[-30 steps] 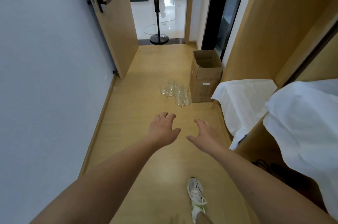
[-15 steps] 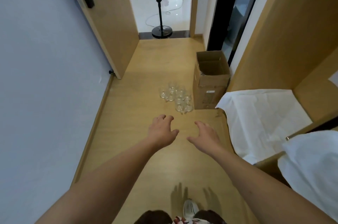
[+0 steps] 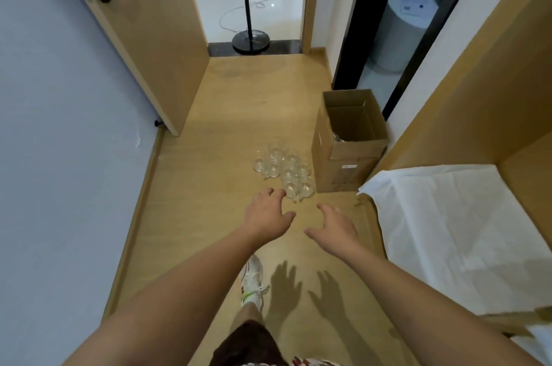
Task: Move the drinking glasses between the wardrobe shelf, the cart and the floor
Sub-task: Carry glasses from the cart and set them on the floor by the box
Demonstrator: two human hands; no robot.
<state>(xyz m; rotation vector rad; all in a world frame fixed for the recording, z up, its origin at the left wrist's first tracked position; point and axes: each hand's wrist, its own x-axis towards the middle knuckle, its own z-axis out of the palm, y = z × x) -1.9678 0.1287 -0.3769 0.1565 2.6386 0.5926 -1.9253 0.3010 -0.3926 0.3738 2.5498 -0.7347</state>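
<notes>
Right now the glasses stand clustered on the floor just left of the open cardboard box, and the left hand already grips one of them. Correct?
Not quite. The head view shows the left hand open and holding nothing, short of the glasses. The rest holds: they stand clustered on the floor just left of the open cardboard box.

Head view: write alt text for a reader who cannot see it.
A person's left hand and right hand reach forward, open and holding nothing, toward a cluster of drinking glasses on the wooden floor. An open cardboard box stands just right of the glasses; a white cloth lies further right.
</notes>
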